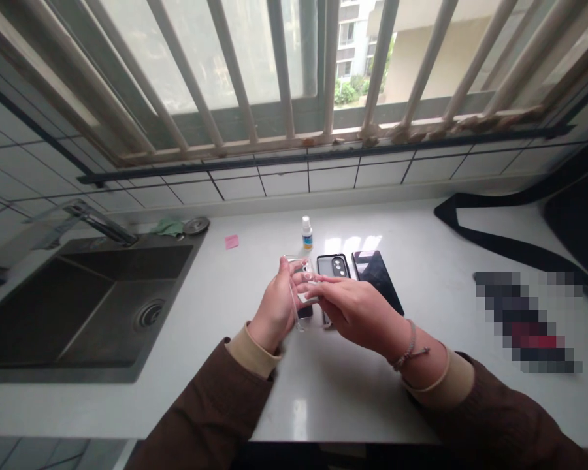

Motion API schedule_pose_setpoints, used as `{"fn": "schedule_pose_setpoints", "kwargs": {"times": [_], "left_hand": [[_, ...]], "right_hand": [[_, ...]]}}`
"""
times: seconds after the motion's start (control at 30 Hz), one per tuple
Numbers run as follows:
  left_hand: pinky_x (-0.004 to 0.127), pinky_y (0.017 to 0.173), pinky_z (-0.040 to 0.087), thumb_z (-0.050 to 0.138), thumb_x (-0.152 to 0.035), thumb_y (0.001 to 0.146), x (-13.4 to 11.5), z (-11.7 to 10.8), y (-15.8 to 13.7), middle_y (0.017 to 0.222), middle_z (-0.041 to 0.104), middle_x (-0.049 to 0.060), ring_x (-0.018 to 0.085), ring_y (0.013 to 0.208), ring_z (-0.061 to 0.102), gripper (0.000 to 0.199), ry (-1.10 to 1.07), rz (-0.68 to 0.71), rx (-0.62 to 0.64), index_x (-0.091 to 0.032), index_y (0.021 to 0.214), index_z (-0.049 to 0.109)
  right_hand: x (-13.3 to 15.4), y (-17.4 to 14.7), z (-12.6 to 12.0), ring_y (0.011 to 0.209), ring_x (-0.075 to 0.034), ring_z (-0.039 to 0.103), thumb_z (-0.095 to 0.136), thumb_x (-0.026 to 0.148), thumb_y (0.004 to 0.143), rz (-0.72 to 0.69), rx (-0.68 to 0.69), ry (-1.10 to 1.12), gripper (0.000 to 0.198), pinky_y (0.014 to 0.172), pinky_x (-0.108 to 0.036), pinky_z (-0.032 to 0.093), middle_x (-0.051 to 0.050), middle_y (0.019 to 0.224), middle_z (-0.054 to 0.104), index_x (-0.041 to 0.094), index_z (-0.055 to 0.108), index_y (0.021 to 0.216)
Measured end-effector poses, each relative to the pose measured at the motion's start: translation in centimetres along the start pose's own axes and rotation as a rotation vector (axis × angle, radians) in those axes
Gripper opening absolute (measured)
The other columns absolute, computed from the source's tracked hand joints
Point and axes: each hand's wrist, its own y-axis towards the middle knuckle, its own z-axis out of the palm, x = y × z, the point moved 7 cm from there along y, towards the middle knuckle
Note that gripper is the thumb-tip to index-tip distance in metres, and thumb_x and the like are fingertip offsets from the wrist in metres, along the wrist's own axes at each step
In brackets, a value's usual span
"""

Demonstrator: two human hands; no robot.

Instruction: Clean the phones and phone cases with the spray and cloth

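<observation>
Brown sleeves (pixel 215 401) extend over the white bench (pixel 215 313); above it, the left hand (pixel 277 300) grips a clear case (pixel 298 313), which the right hand (pixel 355 307) touches, its grip unclear, near a black-rimmed case (pixel 326 266) and dark phone (pixel 378 281).

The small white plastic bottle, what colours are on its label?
Its label looks mostly blue, with orange-yellow at the bottom; the head view shows it.

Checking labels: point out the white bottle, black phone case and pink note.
White bottle (pixel 307 237): head view, on its body.
Black phone case (pixel 326 266): head view, on its visible upper part.
Pink note (pixel 232 242): head view, on its middle.
</observation>
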Motion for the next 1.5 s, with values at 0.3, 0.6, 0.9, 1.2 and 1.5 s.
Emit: {"fn": "schedule_pose_setpoints", "kwargs": {"times": [0.3, 0.6, 0.9, 1.2, 1.5], "left_hand": [[0.036, 0.066, 0.062, 0.031, -0.064, 0.108, -0.6, -0.7, 0.6, 0.096, 0.074, 0.017, 0.024, 0.074, 0.075, 0.063, 0.007, 0.05, -0.027, -0.012, 0.134, 0.054], [0.035, 0.071, 0.063, 0.029, -0.061, 0.11, 0.3, 0.9, 0.1, 0.107, 0.074, 0.018, 0.022, 0.077, 0.074, 0.063, -0.038, -0.001, 0.085, -0.011, 0.134, 0.059], [0.036, 0.073, 0.062, 0.031, -0.065, 0.108, -0.4, -0.3, 0.7, 0.099, 0.074, 0.016, 0.024, 0.08, 0.075, 0.064, -0.058, -0.003, 0.024, -0.012, 0.131, 0.058], [0.036, 0.072, 0.062, 0.029, -0.067, 0.107, 1.7, 1.8, 0.0, 0.099, 0.072, 0.016, 0.024, 0.079, 0.075, 0.068, 0.072, -0.145, 0.294, -0.012, 0.131, 0.061], [0.038, 0.074, 0.063, 0.029, -0.06, 0.11, 0.9, 0.9, 0.9, 0.109, 0.074, 0.018, 0.024, 0.086, 0.074, 0.061, 0.016, -0.004, 0.127, -0.011, 0.133, 0.059]], "right_hand": [[0.1, 0.3, 0.3, 0.071, -0.017, 0.07, 0.056, 0.015, 0.102, 0.104, 0.151, 0.229, 0.019, 0.066, -0.029, 0.052, -0.003, 0.089, 0.078, 0.021, 0.072, 0.111], [-1.8, -0.1, -1.5, 0.089, -0.019, 0.075, 0.053, 0.023, 0.108, 0.23, -0.202, 0.246, 0.02, 0.078, -0.033, 0.059, -0.006, 0.107, 0.079, 0.023, 0.069, 0.12], [0.6, 0.2, -0.2, 0.088, -0.02, 0.072, 0.05, 0.018, 0.106, 0.01, 0.107, 0.279, 0.021, 0.08, -0.036, 0.058, -0.005, 0.098, 0.078, 0.022, 0.07, 0.112], [-4.0, -1.7, -3.8, 0.097, -0.022, 0.079, 0.051, 0.026, 0.109, 0.417, -0.429, -0.106, 0.026, 0.088, -0.038, 0.063, -0.008, 0.115, 0.081, 0.024, 0.071, 0.127], [-1.9, -0.4, 0.3, 0.119, -0.027, 0.075, 0.045, 0.004, 0.102, 0.002, 0.056, -0.202, 0.03, 0.118, -0.059, 0.049, -0.014, 0.119, 0.079, 0.017, 0.067, 0.119]]}}
